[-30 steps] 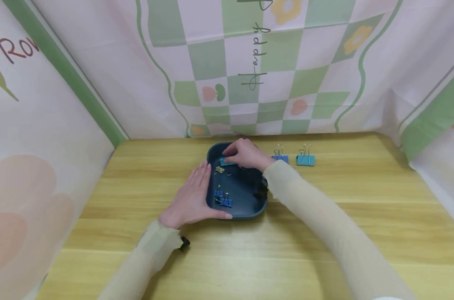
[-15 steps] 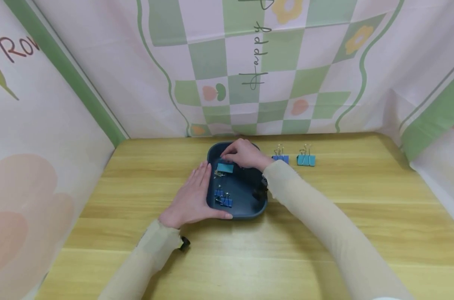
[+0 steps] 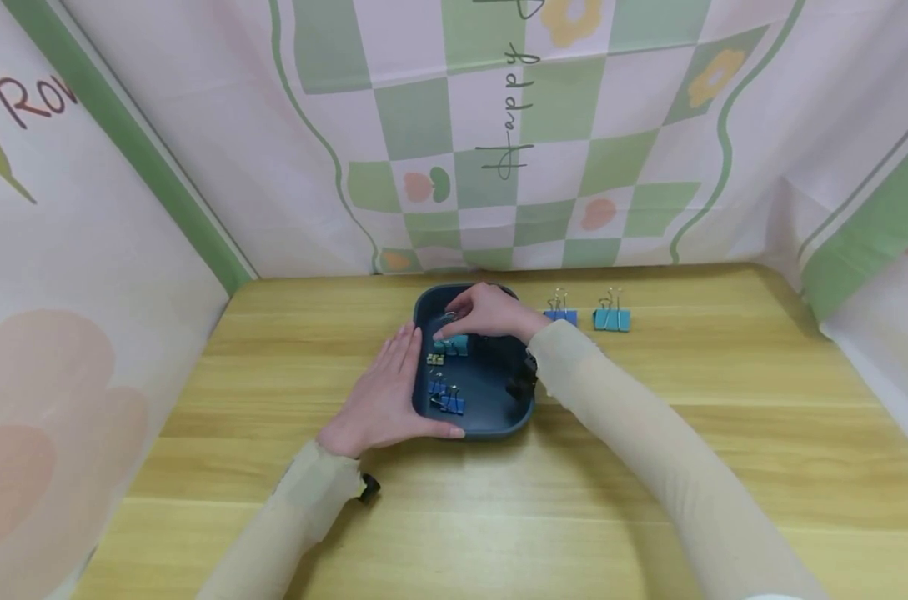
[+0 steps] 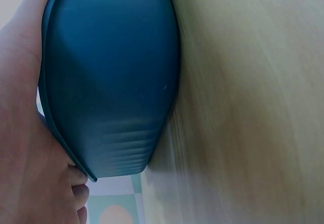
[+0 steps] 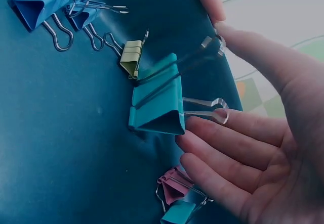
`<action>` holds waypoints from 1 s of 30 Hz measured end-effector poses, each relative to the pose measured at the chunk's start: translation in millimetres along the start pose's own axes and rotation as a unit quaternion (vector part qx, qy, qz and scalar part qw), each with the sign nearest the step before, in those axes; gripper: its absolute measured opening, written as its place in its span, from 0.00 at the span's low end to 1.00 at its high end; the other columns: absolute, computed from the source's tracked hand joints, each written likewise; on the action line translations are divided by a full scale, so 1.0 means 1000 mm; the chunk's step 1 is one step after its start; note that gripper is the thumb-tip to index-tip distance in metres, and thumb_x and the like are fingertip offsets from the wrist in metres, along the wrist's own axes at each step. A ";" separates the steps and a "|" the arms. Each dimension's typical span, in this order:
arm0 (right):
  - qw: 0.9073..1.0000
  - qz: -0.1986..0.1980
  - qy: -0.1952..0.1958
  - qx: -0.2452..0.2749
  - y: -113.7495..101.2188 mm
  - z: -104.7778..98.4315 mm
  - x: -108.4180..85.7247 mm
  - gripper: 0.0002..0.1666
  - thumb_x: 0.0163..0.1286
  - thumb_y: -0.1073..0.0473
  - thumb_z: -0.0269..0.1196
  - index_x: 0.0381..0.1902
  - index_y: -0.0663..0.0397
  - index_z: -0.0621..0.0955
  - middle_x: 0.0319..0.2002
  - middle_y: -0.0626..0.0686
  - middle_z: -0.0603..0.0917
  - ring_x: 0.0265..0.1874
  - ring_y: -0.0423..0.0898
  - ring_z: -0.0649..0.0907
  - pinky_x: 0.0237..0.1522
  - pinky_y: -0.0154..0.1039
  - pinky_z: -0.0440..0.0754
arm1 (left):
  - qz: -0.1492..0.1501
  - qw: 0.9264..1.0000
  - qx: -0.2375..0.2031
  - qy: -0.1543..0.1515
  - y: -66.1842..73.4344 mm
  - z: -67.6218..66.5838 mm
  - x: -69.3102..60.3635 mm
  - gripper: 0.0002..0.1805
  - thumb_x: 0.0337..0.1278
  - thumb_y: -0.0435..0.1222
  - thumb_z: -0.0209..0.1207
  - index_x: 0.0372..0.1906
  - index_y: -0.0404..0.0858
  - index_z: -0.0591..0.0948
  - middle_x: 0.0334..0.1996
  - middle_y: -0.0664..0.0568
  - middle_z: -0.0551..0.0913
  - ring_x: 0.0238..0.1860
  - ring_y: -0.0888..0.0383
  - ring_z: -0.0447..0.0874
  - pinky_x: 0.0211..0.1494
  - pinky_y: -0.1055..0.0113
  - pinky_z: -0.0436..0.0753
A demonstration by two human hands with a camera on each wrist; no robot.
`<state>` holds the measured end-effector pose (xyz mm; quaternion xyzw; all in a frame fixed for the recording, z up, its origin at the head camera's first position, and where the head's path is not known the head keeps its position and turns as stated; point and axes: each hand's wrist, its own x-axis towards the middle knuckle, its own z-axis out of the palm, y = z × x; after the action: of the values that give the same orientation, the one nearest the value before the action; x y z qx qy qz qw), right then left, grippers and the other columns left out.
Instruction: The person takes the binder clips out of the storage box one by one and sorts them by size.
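My left hand (image 3: 382,396) rests along the left side of a dark blue tray (image 3: 491,434), fingers fairly straight and thumb on its near rim. Inside the tray, my right hand (image 3: 491,310) has a teal binder clip (image 5: 159,95) between thumb and fingers. Its thumb tip touches one wire handle, and the fingers lie by the other. A small yellow binder clip (image 5: 130,57) sits beside the teal one. Two blue binder clips, one larger (image 5: 33,4) and one smaller (image 5: 83,16), stand toward the near end. A pink clip (image 5: 174,183) and a small teal clip (image 5: 178,213) lie below the right fingers.
On the wooden table (image 3: 273,400), right of the tray, stand a large blue binder clip (image 3: 562,317), partly behind the right wrist, and a large teal one (image 3: 611,320). A checkered curtain (image 3: 491,183) hangs at the back edge.
The teal binder clip has come nearer in the tray and turned from lying back-up to showing its handles. The yellow clip has shifted nearer. My left hand stays where it was.
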<state>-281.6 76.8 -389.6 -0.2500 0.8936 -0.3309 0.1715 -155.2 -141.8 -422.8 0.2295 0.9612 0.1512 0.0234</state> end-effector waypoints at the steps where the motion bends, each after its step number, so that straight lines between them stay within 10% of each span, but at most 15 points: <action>1: 1.000 -0.001 -0.005 -0.002 -0.001 0.000 -0.001 0.44 0.60 0.37 0.73 0.64 0.61 0.80 0.55 0.56 0.86 0.52 0.50 0.85 0.56 0.47 0.82 | 0.000 1.000 -0.001 0.001 0.000 0.000 0.000 0.81 0.33 0.86 0.50 0.82 0.35 0.40 0.82 0.45 0.35 0.80 0.55 0.28 0.80 0.56 0.41; 13: 0.997 -0.039 -0.047 -0.045 -0.007 0.004 -0.006 0.47 0.54 0.46 0.80 0.66 0.63 0.77 0.54 0.57 0.85 0.53 0.50 0.84 0.57 0.47 0.81 | 0.001 1.000 -0.002 0.003 0.000 0.000 0.000 0.81 0.33 0.87 0.49 0.82 0.34 0.41 0.82 0.44 0.35 0.80 0.56 0.28 0.79 0.59 0.39; 30: 0.997 -0.074 0.026 0.018 -0.016 -0.019 -0.020 0.40 0.57 0.52 0.79 0.63 0.62 0.76 0.50 0.55 0.86 0.50 0.51 0.86 0.48 0.44 0.86 | 0.000 1.000 -0.005 0.008 0.001 0.000 0.000 0.82 0.32 0.87 0.50 0.82 0.33 0.40 0.82 0.42 0.37 0.81 0.53 0.30 0.79 0.58 0.41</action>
<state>-269.4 87.4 -362.0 -0.3035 0.8707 -0.3652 0.1282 -154.3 -140.8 -422.8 0.2285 0.9606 0.1574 0.0170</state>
